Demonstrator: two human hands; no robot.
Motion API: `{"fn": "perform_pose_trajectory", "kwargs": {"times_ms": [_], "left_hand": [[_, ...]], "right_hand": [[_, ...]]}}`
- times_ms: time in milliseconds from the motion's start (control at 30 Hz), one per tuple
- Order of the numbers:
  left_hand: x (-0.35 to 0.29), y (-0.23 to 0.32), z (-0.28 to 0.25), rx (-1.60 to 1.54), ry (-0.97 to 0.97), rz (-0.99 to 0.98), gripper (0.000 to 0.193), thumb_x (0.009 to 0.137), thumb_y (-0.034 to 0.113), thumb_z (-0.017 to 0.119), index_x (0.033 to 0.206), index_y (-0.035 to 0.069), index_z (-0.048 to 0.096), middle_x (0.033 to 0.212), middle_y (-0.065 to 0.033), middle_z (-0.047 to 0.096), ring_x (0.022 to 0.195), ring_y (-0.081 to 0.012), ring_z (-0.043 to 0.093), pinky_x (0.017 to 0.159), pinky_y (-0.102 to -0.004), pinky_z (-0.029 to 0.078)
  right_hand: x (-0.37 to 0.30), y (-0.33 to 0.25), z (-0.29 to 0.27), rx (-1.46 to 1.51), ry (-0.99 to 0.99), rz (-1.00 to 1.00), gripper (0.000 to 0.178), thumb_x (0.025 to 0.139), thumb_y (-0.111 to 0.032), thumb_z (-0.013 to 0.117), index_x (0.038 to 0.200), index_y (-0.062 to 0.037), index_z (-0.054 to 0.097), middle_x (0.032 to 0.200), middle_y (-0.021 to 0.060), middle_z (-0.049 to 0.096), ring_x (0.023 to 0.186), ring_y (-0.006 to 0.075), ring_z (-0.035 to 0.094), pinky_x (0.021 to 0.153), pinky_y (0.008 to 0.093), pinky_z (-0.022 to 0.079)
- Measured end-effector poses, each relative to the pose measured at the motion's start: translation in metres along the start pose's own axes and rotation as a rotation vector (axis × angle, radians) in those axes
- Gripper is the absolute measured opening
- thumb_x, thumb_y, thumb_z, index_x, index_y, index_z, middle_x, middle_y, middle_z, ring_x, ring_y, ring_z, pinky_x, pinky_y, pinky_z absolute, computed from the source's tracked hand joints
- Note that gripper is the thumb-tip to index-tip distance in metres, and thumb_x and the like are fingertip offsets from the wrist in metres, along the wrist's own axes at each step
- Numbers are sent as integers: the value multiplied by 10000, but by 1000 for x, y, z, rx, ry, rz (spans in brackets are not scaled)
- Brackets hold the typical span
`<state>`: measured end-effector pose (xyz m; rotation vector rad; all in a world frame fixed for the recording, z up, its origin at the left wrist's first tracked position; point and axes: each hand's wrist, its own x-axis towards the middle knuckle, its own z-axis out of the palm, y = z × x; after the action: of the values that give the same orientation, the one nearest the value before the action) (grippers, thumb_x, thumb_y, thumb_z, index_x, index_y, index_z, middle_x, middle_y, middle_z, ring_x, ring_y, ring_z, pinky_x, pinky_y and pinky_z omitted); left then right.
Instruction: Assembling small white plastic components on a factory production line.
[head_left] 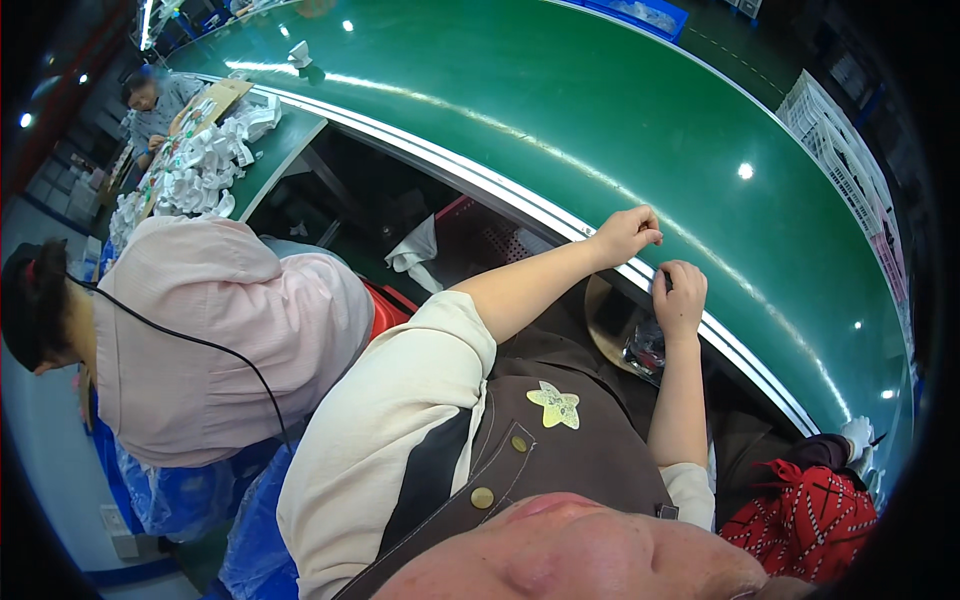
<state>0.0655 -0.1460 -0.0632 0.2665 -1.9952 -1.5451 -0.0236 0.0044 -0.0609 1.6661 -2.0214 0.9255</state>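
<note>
My left hand (626, 236) hovers over or rests on the near edge of the green conveyor belt (560, 130), its fingers loosely curled and nothing showing in them. Close by on the right, my right hand (682, 298) is bent at the white metal rail (730, 345) along the belt. Its fingers are curled too, with a small dark patch between thumb and fingers that I cannot make out. The two hands are apart from each other. One small white part (299, 55) lies on the belt at the far left.
White plastic parts (200, 165) are heaped on a side table at the left. A co-worker in a pink top (220, 340) sits left of me, and a person in red patterned cloth (805, 520) is at the lower right. White crates (835, 145) line the belt's far right side.
</note>
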Motion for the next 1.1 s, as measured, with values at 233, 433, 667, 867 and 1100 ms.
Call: {"fn": "perform_pose_trajectory", "kwargs": {"times_ms": [233,433,667,867,1100], "left_hand": [[-1,-3,-1,80,19,1,114,830,113,604,824,24,533,727,-40,610,633,-92,518,586,-248,429],[0,-7,5,206,27,82,165,787,160,656,793,38,545,707,-71,596,628,-152,552,582,-279,444],[2,-7,8,336,17,134,165,780,179,655,794,39,568,724,-103,580,643,-201,556,604,-314,455],[2,-13,8,263,-33,40,144,802,115,643,800,16,540,641,-19,508,599,-87,467,561,-238,404],[3,-11,13,137,-86,34,112,829,71,626,819,20,527,697,16,497,616,-56,433,567,-198,377]], "right_hand": [[1,-3,0,3,17,-8,65,728,-61,591,790,-48,575,819,76,606,804,262,562,740,369,401],[-5,1,1,11,84,-63,96,692,-58,606,782,-55,573,809,88,599,805,274,569,744,386,411],[-15,10,4,24,159,-153,79,613,-48,582,668,-67,527,684,89,541,682,273,526,640,390,395],[-59,0,-10,-10,159,-38,214,674,-75,615,886,-88,592,986,62,586,918,238,571,792,358,428],[-118,-12,-25,-73,49,68,523,660,-89,634,1166,-104,503,1302,132,413,1220,331,385,982,463,327]]}}
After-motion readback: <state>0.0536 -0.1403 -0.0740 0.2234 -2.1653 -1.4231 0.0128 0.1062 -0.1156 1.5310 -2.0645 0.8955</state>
